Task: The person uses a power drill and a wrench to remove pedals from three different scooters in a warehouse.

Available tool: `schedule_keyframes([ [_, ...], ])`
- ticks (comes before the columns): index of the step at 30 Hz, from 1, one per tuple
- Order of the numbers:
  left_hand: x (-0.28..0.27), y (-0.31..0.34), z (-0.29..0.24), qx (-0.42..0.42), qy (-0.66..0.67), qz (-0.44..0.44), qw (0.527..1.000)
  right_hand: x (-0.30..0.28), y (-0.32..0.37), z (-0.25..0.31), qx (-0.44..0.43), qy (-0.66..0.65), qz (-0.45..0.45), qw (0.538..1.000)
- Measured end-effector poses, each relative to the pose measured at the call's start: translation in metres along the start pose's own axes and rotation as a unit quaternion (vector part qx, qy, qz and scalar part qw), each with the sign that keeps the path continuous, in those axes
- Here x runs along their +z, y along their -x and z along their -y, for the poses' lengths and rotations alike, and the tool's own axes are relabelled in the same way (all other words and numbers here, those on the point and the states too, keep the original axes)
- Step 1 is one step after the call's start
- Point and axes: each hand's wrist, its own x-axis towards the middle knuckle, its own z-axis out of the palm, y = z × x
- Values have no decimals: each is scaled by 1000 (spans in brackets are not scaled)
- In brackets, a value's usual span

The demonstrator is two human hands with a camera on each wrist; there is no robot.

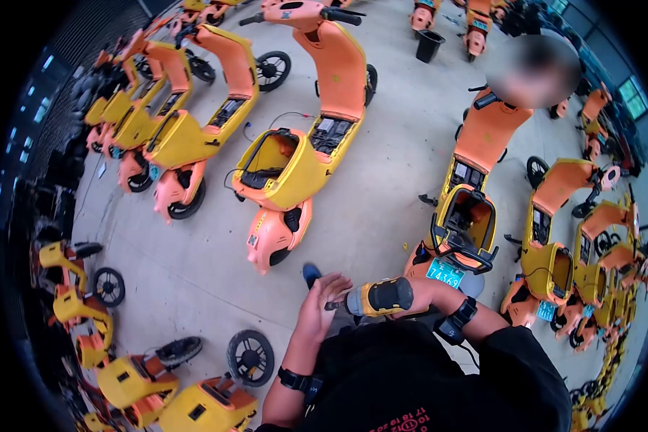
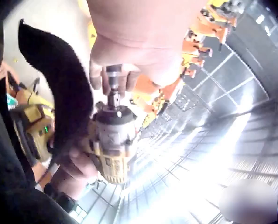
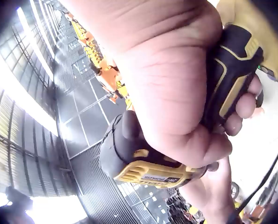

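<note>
A yellow-and-black power tool (image 1: 385,297) lies sideways in front of the person's body, its narrow tip pointing left. The right hand (image 1: 423,295) grips its handle; in the right wrist view the fingers of the right hand (image 3: 176,88) curl round the black grip (image 3: 229,70). Beside the tip, the left hand (image 1: 324,306) has its fingers extended, the palm towards the tool. In the left wrist view a metal socket (image 2: 113,77) on the tool's nose overlaps the left hand (image 2: 134,46); whether they touch cannot be told.
A yellow-and-orange scooter (image 1: 288,169) stands ahead, another (image 1: 482,144) ahead to the right, with rows of more on both sides. A loose wheel (image 1: 250,358) is at the lower left. Farther off are a black bin (image 1: 430,45) and a person with a blurred head.
</note>
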Motion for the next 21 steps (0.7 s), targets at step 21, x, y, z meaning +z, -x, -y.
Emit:
schedule_keyframes([
  [21, 14, -306, -117, -295, 4, 176, 939, -107, -70, 91, 27, -43, -459, 887],
])
